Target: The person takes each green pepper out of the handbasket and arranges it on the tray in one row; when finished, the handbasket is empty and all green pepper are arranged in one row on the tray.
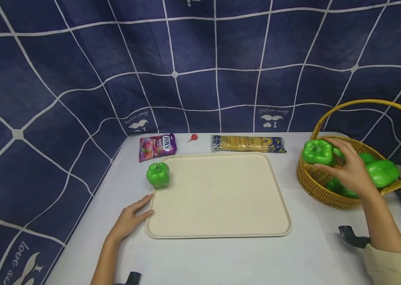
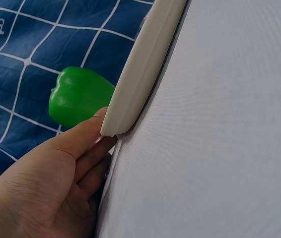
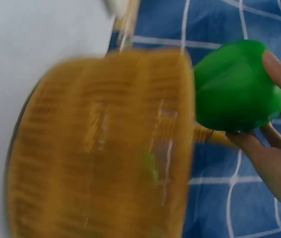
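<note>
My right hand point(image 1: 353, 168) grips a green bell pepper point(image 1: 318, 152) above the left rim of a wicker basket point(image 1: 316, 194). The right wrist view shows the fingers and thumb around this pepper point(image 3: 240, 87), just past the basket's edge. Several more green peppers point(image 1: 382, 173) lie inside the basket. At the left, my left hand point(image 1: 129, 217) rests by the left edge of a cream tray point(image 1: 218, 198), fingers straight and touching its rim. Another green bell pepper point(image 1: 158, 175) stands at the tray's upper left corner, beyond the left fingertips.
Behind the tray lie a purple-red Fox's candy bag point(image 1: 157, 147), a red lollipop point(image 1: 193, 137) and a yellow pack of noodles point(image 1: 248, 144). The basket's tall handle point(image 1: 375, 101) arches over it at the right. A dark blue checked cloth point(image 1: 218, 47) hangs behind the white table.
</note>
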`<move>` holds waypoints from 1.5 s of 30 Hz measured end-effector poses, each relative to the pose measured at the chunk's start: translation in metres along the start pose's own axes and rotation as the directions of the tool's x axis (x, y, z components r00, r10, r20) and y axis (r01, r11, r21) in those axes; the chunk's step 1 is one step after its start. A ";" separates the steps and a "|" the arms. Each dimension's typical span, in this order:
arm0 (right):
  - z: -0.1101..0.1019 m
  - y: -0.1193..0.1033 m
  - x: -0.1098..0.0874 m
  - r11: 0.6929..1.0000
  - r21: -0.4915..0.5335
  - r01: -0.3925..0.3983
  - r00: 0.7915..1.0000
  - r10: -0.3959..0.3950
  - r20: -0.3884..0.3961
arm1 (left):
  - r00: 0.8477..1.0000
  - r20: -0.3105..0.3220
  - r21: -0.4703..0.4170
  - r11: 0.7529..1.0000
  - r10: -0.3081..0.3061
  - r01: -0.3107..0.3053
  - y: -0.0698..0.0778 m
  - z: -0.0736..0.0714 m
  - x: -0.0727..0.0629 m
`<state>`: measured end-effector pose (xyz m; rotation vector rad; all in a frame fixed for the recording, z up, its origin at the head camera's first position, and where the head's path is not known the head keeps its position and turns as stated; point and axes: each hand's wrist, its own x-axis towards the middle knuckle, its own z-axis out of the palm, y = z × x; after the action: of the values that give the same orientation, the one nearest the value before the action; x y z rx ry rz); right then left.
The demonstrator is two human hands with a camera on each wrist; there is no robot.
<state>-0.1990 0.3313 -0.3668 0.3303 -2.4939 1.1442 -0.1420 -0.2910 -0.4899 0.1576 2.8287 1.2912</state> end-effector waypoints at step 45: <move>0.311 -0.155 0.058 0.876 0.448 -0.180 0.846 -0.095 0.524 | 1.000 0.017 -0.021 0.999 0.025 -0.024 0.000 -0.005 0.000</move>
<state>-0.2692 -0.0095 -0.4234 0.8369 -2.6237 1.9247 -0.1424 -0.2942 -0.4866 0.2025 2.8074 1.3164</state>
